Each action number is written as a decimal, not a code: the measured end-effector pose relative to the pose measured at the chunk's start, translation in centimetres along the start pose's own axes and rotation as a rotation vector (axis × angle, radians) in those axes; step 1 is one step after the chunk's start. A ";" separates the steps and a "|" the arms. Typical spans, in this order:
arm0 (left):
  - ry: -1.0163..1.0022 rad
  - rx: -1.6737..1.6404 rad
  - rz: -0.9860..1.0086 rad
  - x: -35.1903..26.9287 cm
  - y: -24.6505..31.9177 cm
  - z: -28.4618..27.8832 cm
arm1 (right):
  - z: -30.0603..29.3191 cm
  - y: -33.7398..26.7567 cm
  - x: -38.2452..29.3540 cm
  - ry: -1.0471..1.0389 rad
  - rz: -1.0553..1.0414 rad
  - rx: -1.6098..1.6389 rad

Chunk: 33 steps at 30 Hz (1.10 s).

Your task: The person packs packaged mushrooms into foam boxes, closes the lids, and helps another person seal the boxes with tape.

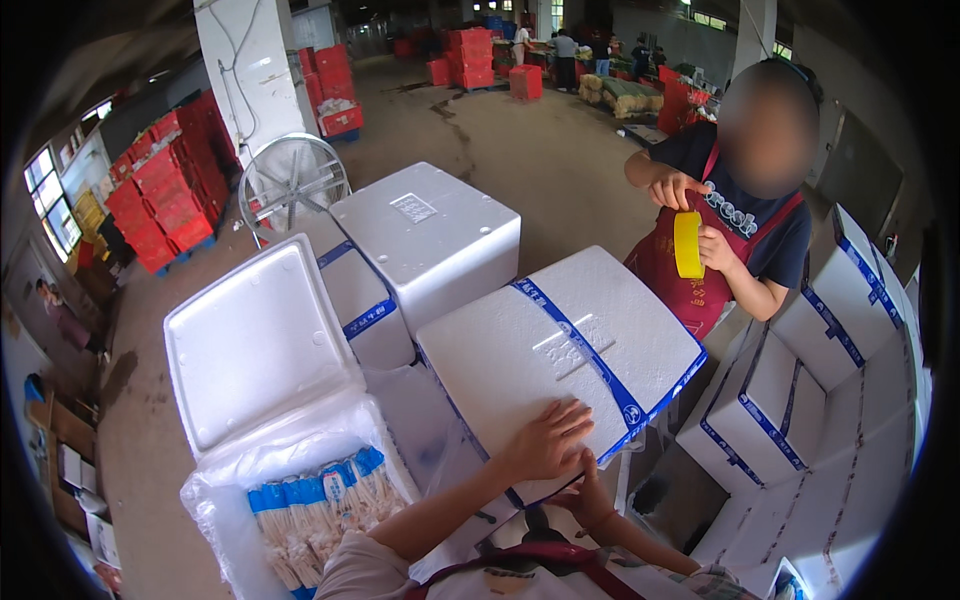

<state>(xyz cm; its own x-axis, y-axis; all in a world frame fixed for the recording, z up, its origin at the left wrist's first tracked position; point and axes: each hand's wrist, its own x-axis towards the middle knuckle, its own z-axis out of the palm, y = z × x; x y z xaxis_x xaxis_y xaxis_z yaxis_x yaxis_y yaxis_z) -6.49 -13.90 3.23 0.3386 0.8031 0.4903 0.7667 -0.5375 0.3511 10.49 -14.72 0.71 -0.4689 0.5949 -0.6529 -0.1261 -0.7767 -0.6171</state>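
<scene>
A white foam box (pixel 487 337) stands before me, its lid bound with printed blue tape (pixel 574 337). My left hand (pixel 551 439) lies flat on the lid near its front corner, holding nothing. My right hand (pixel 589 495) touches the near edge of this box, thumb up; its other fingers are partly hidden. To the left is an open foam box with a clear plastic liner (pixel 214 499), its lid (pixel 251 345) tilted up behind it. Packs of pale, thin-stemmed produce (pixel 330 510) with blue-printed film fill it.
Across the box, a co-worker in a red apron (pixel 675 300) holds a yellow tape roll (pixel 688 245). Another closed foam box (pixel 431 225) stands behind. Taped foam boxes (pixel 780 397) are stacked at right. A floor fan (pixel 294 187) and red crates (pixel 165 195) are at left.
</scene>
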 end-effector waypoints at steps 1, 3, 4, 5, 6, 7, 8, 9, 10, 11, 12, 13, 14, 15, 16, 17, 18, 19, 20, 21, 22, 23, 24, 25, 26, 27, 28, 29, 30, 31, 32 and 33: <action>0.017 -0.004 0.006 0.0 0.0 0.0 | 0.2 0.0 -0.3 0.020 -0.003 -0.010; 0.025 -0.008 0.007 0.0 0.1 -0.1 | -0.4 0.6 0.0 0.022 -0.012 -0.033; 0.027 -0.016 0.004 0.0 0.2 -0.1 | -0.3 0.6 -0.1 0.041 -0.018 -0.032; 0.028 -0.024 0.003 0.2 0.2 0.0 | -0.2 0.4 -0.2 0.060 -0.024 -0.029; 0.021 -0.034 0.010 0.4 0.3 -0.2 | -0.1 0.3 -0.4 0.036 -0.035 -0.026; 0.037 -0.028 0.000 0.3 0.4 -0.2 | 0.0 0.3 -0.7 0.023 -0.039 -0.019; 0.051 -0.023 -0.007 0.4 0.4 -0.3 | 0.6 0.0 -0.8 0.086 -0.037 0.009; 0.051 -0.009 -0.004 0.3 0.2 -0.3 | 0.6 0.3 -0.4 0.086 -0.020 0.016; 0.063 -0.019 -0.003 0.4 0.2 -0.4 | 0.7 0.3 -0.3 0.114 -0.022 0.006; 0.075 -0.028 -0.002 0.3 0.2 -0.4 | 0.8 0.3 -0.3 0.142 -0.023 -0.004; 0.063 -0.042 0.011 0.4 0.2 -0.4 | 0.7 0.3 -0.2 0.122 -0.019 -0.002; 0.069 -0.038 0.011 0.4 0.1 -0.3 | 0.8 0.3 -0.2 0.136 -0.021 0.014; 0.074 -0.034 0.009 0.3 0.1 -0.3 | 0.9 0.4 -0.2 0.152 -0.023 -0.002; 0.069 -0.051 0.022 0.4 0.2 -0.2 | 0.7 0.4 -0.4 0.173 -0.028 -0.021; 0.079 -0.054 0.024 0.5 0.3 -0.2 | 0.4 0.6 -0.3 0.182 -0.029 -0.017; 0.091 -0.058 0.024 0.6 0.3 -0.2 | 0.2 0.6 -0.3 0.199 -0.032 -0.009; 0.093 -0.044 0.032 0.7 0.3 -0.3 | 0.1 0.6 -0.2 0.167 -0.039 -0.009; 0.087 -0.052 0.035 0.6 0.3 -0.2 | 0.0 0.7 -0.1 0.135 -0.046 -0.011; 0.084 -0.051 0.035 0.6 0.4 -0.1 | -0.3 1.0 0.1 0.169 -0.040 -0.009; 0.082 -0.044 0.034 0.6 0.3 -0.2 | 0.2 0.9 0.0 0.170 -0.040 -0.007; 0.082 -0.042 0.033 0.6 0.3 -0.4 | 0.8 0.7 -0.4 0.206 -0.046 -0.020; 0.080 -0.044 0.033 0.5 0.2 -0.4 | 1.1 0.6 -0.6 0.242 -0.051 -0.034; 0.082 -0.044 0.037 0.5 0.2 -0.4 | 0.9 0.7 -0.6 0.246 -0.053 -0.034; 0.085 -0.045 0.041 0.5 0.3 -0.3 | 0.7 0.8 -0.3 0.213 -0.054 -0.030; 0.086 -0.048 0.043 0.6 0.3 -0.4 | 0.4 0.9 -0.2 0.179 -0.056 -0.027; 0.088 -0.046 0.046 0.6 0.4 -0.4 | 0.2 1.0 0.0 0.182 -0.056 -0.025; 0.091 -0.044 0.049 0.6 0.4 -0.4 | 0.1 1.1 0.1 0.178 -0.056 -0.027; 0.089 -0.048 0.050 0.7 0.4 -0.4 | 0.0 1.1 0.2 0.174 -0.056 -0.028; 0.092 -0.045 0.047 0.7 0.4 -0.4 | 0.2 1.0 0.0 0.176 -0.055 -0.025; 0.096 -0.042 0.044 0.6 0.3 -0.4 | 0.6 0.7 -0.4 0.183 -0.049 -0.027; 0.092 -0.044 0.045 0.5 0.3 -0.4 | 0.9 0.6 -0.5 0.190 -0.043 -0.029; 0.095 -0.041 0.046 0.6 0.3 -0.3 | 0.9 0.5 -0.6 0.194 -0.045 -0.026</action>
<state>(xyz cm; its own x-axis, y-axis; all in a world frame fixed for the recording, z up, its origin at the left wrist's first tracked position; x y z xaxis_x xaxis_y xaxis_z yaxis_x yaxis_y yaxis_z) -6.22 -13.67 3.86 0.3180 0.7507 0.5791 0.7282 -0.5845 0.3579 9.89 -15.68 1.14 -0.2858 0.6593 -0.6955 -0.1192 -0.7446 -0.6568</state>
